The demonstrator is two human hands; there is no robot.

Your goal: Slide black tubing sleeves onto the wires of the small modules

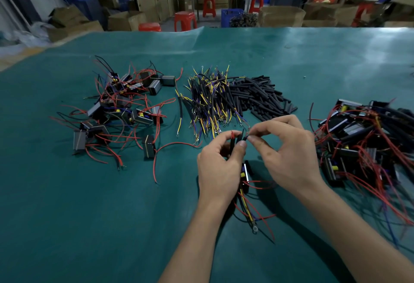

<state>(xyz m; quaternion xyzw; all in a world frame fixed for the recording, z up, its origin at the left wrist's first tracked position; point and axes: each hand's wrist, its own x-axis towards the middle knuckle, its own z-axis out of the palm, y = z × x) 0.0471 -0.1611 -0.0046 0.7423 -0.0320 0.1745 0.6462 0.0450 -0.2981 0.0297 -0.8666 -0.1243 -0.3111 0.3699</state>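
My left hand (218,170) grips a short black tubing sleeve (232,144) with red wire ends poking from its top. Close beside it, my right hand (289,148) pinches a second black sleeve (243,136) at a wire tip. A small black module (244,176) with a yellow part hangs below between my wrists, and its red, yellow and blue wires trail toward me. Loose black sleeves (262,97) lie heaped behind my hands.
On the green mat (89,215), a pile of grey modules with red wires (121,112) lies at left. Sleeved yellow and blue leads (208,103) are at centre, and a pile of modules with black sleeves (363,139) at right. Red stools and cardboard boxes stand beyond the table.
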